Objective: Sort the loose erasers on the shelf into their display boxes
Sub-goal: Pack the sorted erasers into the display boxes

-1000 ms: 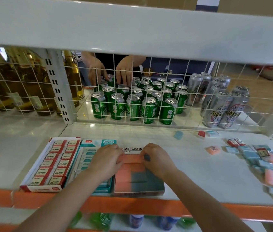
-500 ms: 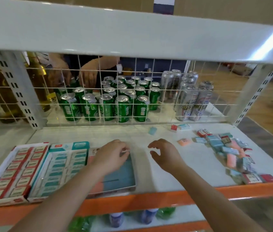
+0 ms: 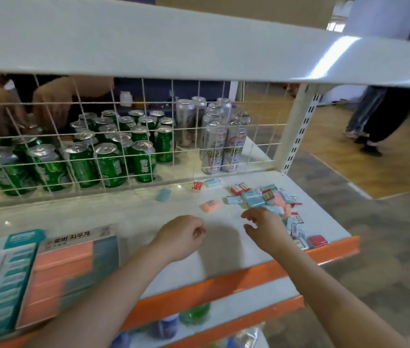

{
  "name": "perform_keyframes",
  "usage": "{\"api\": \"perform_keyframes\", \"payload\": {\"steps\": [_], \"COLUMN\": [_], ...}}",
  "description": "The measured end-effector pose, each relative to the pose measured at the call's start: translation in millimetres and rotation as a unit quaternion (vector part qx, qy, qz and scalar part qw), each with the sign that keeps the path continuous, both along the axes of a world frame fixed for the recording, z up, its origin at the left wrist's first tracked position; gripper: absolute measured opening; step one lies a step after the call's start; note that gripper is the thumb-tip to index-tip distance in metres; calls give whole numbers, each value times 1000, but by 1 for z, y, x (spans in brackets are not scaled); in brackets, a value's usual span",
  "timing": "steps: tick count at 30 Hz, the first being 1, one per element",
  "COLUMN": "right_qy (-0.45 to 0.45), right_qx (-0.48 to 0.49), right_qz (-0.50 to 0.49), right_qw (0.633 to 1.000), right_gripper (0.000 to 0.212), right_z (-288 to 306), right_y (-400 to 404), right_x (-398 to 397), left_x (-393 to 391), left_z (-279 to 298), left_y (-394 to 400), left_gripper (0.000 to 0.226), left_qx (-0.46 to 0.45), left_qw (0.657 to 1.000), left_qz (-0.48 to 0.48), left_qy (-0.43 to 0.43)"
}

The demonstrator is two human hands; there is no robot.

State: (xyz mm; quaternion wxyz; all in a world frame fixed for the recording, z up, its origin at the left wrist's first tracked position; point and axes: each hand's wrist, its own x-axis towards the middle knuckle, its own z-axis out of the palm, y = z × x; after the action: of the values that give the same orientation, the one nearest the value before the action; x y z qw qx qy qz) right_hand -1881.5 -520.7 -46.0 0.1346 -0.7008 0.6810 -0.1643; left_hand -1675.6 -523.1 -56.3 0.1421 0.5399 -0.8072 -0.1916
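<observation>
Both hands have left the pink display box [image 3: 73, 270], where they were pressing on the erasers a second ago, and they have moved to the right, toward the pile of loose erasers [image 3: 271, 204] at the right end of the shelf [image 3: 128, 217]. The right hand [image 3: 264, 229] is now at the near left edge of this pile, with the fingers spread and lightly bent, holding nothing, and the fingertips are just beside the nearest erasers. The left hand [image 3: 181, 234] hangs over the bare shelf between the box and the pile; its fingers are curled loosely and I see nothing inside them. A single pink eraser [image 3: 211, 205] lies apart, a little to the left of the pile, and a blue eraser [image 3: 163, 194] lies farther left, near the wire grid [image 3: 123, 146]. The teal display box [image 3: 0, 280] is at the far left, touching the pink one. I judge that one placing step is finished and the next pick is beginning; many erasers are not yet sorted, so the task seems far from complete
</observation>
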Motion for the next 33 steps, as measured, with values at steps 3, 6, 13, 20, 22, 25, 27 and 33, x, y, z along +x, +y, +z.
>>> {"api": "perform_keyframes", "payload": {"steps": [3, 6, 13, 20, 22, 25, 27, 33], "right_qy": [8, 29, 100, 91, 69, 17, -24, -99], "right_qx": [-18, -23, 31, 43, 44, 39, 32, 31], "right_qz": [-35, -42, -11, 12, 15, 22, 20, 14], "right_qw": [999, 998, 994, 995, 996, 999, 999, 995], "right_gripper": [32, 35, 33, 24, 20, 12, 13, 25], "right_z": [1, 3, -2, -2, 0, 3, 5, -2], "right_y": [-7, -15, -26, -34, -36, -38, -40, -47], "right_x": [-23, -40, -57, -65, -67, -66, -63, -50], "left_x": [-15, -23, -36, -43, -46, -51, -55, -51], "left_z": [-9, -17, -25, -36, -39, -41, -40, -37], "left_y": [-10, -21, -54, -82, -87, -92, -93, -85], "left_gripper": [25, 29, 26, 41, 41, 34, 27, 14], "left_qx": [3, 11, 36, 49, 49, 44, 39, 0], "left_qw": [1000, 998, 975, 963, 963, 964, 964, 971], "left_qz": [26, 60, 187, 249, 256, 260, 261, 235], "left_qy": [1, 8, 113, 93, 70, 41, 38, 44]}}
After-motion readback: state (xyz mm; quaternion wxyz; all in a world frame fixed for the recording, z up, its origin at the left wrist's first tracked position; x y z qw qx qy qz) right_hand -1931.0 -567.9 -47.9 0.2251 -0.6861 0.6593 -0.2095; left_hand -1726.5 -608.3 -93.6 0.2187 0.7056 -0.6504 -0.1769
